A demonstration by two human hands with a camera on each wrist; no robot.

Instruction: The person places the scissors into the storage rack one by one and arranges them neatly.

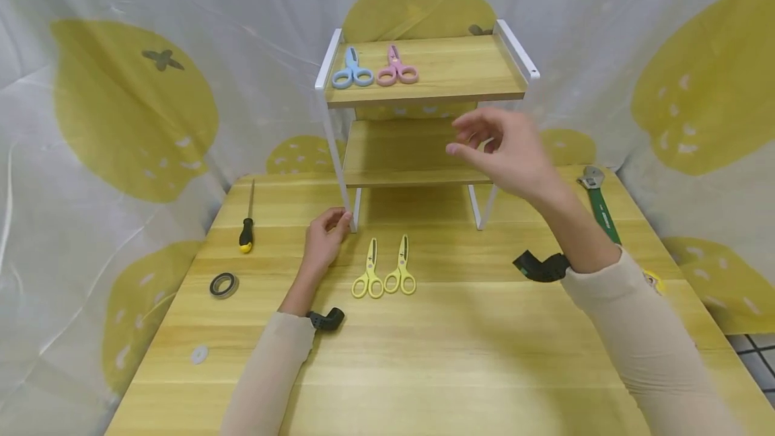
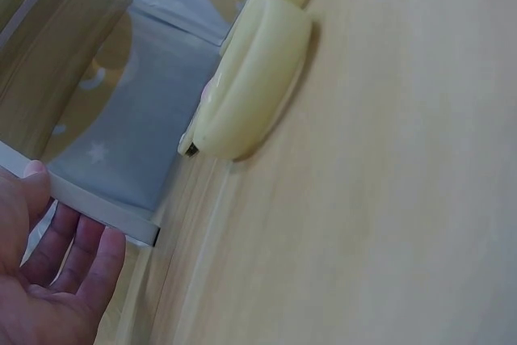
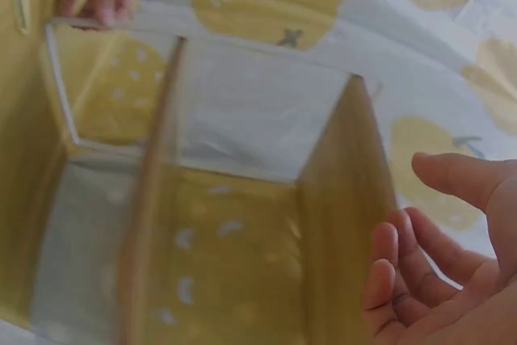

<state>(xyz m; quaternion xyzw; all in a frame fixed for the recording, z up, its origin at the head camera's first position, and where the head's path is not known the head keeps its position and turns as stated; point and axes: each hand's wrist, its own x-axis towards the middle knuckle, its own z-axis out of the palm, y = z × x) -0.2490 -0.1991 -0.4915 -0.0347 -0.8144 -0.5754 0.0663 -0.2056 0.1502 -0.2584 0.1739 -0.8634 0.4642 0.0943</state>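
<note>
A two-tier wooden shelf [image 1: 424, 179] with white metal sides stands at the back of the table. My left hand [image 1: 327, 237] grips its front left leg near the foot; in the left wrist view the thumb and fingers lie on either side of the white leg [image 2: 105, 209]. In front of the shelf's right side my right hand [image 1: 508, 153] is raised in the air, fingers loosely bent, holding nothing. Blue scissors [image 1: 352, 73] and pink scissors [image 1: 396, 69] lie on the top tier. Two yellow scissors [image 1: 371, 271] lie side by side on the table near my left hand.
On the left are a screwdriver [image 1: 247, 231], a bearing ring [image 1: 224, 285] and a small white washer [image 1: 200, 354]. A green-handled adjustable wrench [image 1: 599, 207] lies at the right, with a yellow object [image 1: 654, 281] partly behind my sleeve. A lemon-printed curtain [image 1: 254, 32] hangs around the table.
</note>
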